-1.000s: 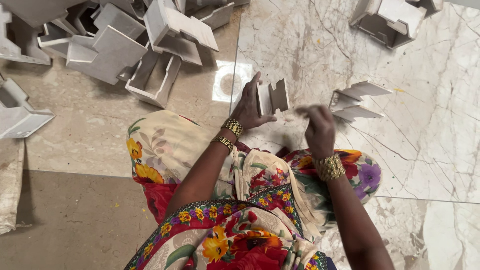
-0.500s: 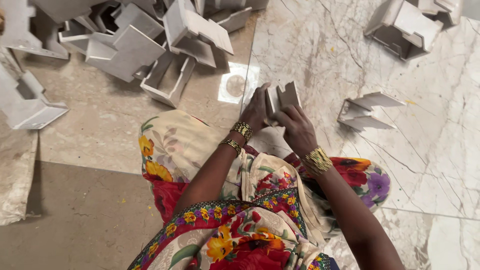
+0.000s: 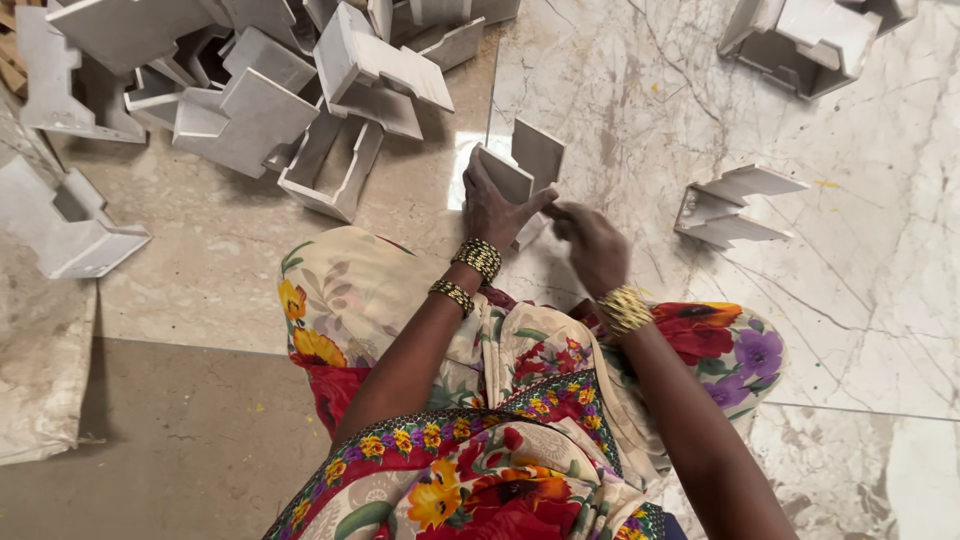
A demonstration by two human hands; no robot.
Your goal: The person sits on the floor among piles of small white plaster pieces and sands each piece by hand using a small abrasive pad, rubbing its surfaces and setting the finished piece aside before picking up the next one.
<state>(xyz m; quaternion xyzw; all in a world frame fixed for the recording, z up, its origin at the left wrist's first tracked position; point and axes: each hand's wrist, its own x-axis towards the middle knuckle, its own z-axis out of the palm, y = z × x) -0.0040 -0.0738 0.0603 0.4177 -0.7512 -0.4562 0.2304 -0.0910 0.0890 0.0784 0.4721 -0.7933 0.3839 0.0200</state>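
- Left hand [image 3: 492, 205] clamps the small pale grey slotted piece of flat panels [image 3: 520, 170], fingers over its near panel; the piece stands upright on the marble floor [image 3: 880, 300] just ahead of the knees, likely braced so it will not tip.
- Right hand [image 3: 590, 240] is curled, fingertips at the piece's lower edge; whether it pinches anything, cannot tell.
- Finished-looking grey stepped bracket [image 3: 735, 205] lies apart to the right, out of the way.
- Heap of similar grey panel assemblies [image 3: 250, 110] sits on the left, within arm's reach.
- Flowered cloth [image 3: 380, 300] covers the lap.
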